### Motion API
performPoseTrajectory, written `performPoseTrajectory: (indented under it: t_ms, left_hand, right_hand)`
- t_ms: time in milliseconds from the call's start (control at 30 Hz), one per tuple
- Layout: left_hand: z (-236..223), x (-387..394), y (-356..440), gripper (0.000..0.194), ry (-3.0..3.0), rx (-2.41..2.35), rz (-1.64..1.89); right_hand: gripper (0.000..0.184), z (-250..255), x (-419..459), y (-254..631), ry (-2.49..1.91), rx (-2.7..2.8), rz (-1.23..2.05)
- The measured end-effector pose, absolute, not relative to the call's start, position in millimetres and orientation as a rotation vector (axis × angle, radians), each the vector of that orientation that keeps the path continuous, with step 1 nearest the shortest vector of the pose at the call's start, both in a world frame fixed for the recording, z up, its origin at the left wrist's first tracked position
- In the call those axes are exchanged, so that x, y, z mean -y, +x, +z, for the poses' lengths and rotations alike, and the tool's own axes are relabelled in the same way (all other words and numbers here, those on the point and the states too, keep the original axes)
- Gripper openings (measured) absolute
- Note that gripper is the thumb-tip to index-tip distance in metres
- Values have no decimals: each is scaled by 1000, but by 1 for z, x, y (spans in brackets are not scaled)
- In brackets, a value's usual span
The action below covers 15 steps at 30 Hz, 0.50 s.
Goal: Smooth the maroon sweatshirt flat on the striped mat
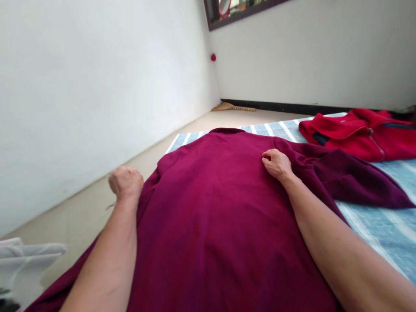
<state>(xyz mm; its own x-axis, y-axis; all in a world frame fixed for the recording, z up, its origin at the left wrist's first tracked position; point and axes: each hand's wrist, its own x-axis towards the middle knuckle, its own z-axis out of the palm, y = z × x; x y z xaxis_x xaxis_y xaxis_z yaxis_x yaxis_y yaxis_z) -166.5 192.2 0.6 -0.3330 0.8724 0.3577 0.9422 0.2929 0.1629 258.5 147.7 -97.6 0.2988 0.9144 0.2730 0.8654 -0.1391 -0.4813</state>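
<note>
A wine-purple jacket [208, 199] lies spread with its back up and its collar at the far end. One sleeve stretches out to the right, and part of it shows at the lower left. My left hand [126, 182] is closed in a fist beside the jacket's left edge, above the floor. Its fingertips face away, so what it holds, if anything, is hidden. Near the right shoulder seam, my right hand [277, 164] rests on the jacket with curled fingers pressed to the cloth.
Under the jacket is a blue and white striped sheet [377, 221]. A folded red zip jacket [354, 134] lies at the right. White walls meet behind; a brush-like object [227, 106] lies on the floor [84, 208] there. Pale cloth [26, 255] appears lower left.
</note>
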Motion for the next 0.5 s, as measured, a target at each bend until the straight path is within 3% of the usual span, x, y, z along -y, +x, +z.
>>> performPoseTrajectory:
  t_ms: [100, 367, 500]
  left_hand:
    - [-10, -194, -169, 24, -1665, 2469, -361]
    - [-32, -207, -175, 30, -1472, 2620, -414]
    - [-33, -205, -177, 24, -1525, 2628, -470]
  right_hand:
    - [25, -100, -147, 258, -1993, 1584, 111]
    - [25, -102, -146, 257, -1969, 1595, 105]
    - [25, -103, -146, 256, -1957, 1604, 102]
